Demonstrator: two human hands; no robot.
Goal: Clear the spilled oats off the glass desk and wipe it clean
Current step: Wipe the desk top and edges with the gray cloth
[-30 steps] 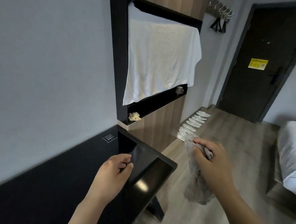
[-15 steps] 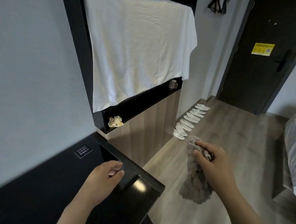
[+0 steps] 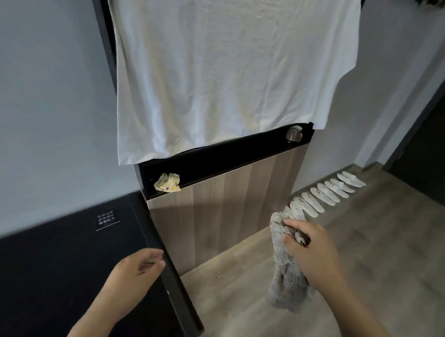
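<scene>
The black glass desk fills the lower left, and its right edge runs down the middle of the view. My left hand hovers over that right edge with loosely curled fingers and holds nothing. My right hand grips the top of a fluffy grey cleaning cloth, which hangs down over the wooden floor to the right of the desk. A few pale specks lie on the floor near the desk's corner. No oats show on the visible part of the desk.
A white T-shirt hangs over a wood-and-black cabinet behind the desk. A crumpled yellowish cloth and a small metal cup sit in its shelf. Several white slippers line the wall. A dark door is at right.
The view has swung left and closer to the cabinet. My left hand slid toward the desk's right edge. My right hand keeps its grip on the grey cloth.
</scene>
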